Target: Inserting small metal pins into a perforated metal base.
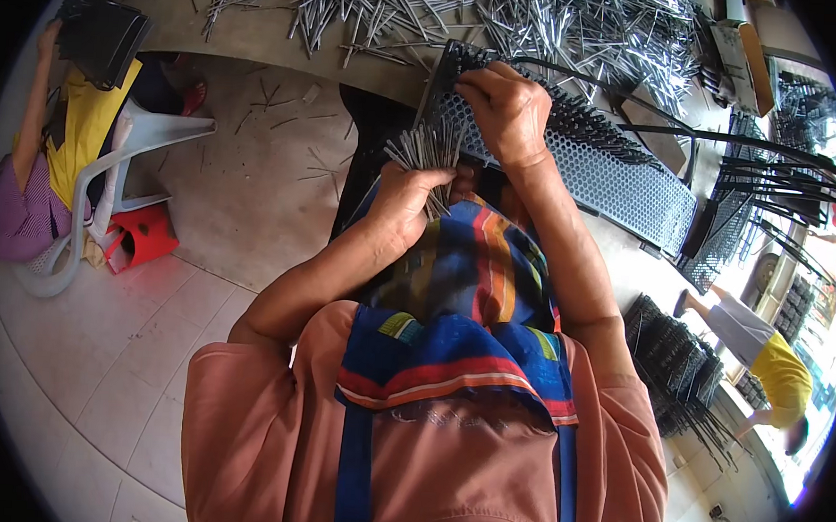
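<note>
My left hand [400,201] is closed around a bundle of thin grey rods [431,150], whose ends fan out above my thumb. A long perforated plate [620,185] with many small round holes lies slanted just beyond my lap. Dark upright pieces [586,119] stand in rows along its far side. Over the plate's left end, my right hand [509,107] is bent with its fingertips pinched down near the holes. Whatever those fingertips hold is hidden by the hand itself.
Loose rods [384,13] lie heaped across the table [268,50] ahead. Stacked black racks [672,369] stand to the right, where a person in yellow [780,379] bends over. At left, another person sits on a plastic chair [160,134] above a red container [143,237], holding black panels [103,41].
</note>
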{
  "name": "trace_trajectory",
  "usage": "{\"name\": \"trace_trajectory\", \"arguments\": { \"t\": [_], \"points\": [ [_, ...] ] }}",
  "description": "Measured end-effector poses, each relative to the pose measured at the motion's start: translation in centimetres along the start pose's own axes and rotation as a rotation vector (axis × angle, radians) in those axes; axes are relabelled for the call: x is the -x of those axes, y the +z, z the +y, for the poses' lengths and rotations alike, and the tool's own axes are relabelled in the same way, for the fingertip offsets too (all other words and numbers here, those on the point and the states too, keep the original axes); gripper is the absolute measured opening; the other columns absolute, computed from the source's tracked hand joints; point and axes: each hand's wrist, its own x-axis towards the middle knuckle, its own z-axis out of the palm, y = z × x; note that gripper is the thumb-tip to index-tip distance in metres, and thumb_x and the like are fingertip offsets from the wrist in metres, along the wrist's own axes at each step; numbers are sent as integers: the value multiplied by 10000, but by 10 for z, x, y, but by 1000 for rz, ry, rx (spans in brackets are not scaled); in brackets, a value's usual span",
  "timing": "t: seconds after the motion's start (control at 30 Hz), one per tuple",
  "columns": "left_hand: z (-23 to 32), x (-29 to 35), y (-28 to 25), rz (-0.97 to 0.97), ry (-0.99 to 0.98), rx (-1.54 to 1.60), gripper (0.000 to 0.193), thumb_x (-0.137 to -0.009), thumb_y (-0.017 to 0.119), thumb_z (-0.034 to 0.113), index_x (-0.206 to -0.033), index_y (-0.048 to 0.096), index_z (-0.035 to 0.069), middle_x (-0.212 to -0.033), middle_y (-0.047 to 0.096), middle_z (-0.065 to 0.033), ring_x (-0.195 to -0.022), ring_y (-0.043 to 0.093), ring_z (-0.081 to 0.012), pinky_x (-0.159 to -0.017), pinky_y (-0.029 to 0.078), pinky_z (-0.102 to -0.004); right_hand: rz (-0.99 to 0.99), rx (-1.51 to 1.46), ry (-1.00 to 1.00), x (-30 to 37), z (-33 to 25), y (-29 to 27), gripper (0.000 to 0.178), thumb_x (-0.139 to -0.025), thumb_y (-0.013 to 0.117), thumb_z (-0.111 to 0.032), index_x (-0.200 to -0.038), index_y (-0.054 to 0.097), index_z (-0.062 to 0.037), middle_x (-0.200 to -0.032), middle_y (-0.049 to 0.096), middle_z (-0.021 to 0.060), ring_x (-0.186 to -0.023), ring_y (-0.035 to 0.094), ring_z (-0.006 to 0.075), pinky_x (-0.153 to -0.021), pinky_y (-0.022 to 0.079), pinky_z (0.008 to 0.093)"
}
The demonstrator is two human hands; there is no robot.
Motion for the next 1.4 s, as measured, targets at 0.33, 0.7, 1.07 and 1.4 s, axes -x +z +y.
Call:
{"name": "trace_trajectory", "arguments": {
  "t": [0.33,0.7,1.07,1.4],
  "points": [
    [1,0,5,-132,-16,-52,242,-866,620,-8,-1108,625,-21,-949,706,-163,-835,713,-269,-705,593,-372,-398,-837,873,39,-3,-29,89,-769,741,-30,-835,705,17,-700,644,4,-573,539,57,-497,398,230],
    [4,2,13,7,40,-74,172,-905,614,34,-1063,634,-33,-934,700,-162,-760,714,-257,-656,607,-343,-43,-846,865,34,0,-34,92,-817,721,-82,-761,677,-23,-610,590,-19,-473,418,23,-434,284,205],
    [-6,-4,3,23,67,-177,164,-887,628,12,-1047,634,-25,-907,703,-163,-739,718,-256,-615,604,-339,186,-863,844,45,-13,-34,75,-828,707,-63,-869,709,0,-679,627,-24,-529,408,12,-476,286,185],
    [-9,6,11,-1,-41,-86,183,-844,610,-56,-1015,663,-21,-884,707,-156,-733,707,-245,-631,588,-339,295,-571,300,30,17,-16,115,-758,727,34,-870,721,7,-799,664,62,-711,603,106,-638,463,228]
  ]
}}
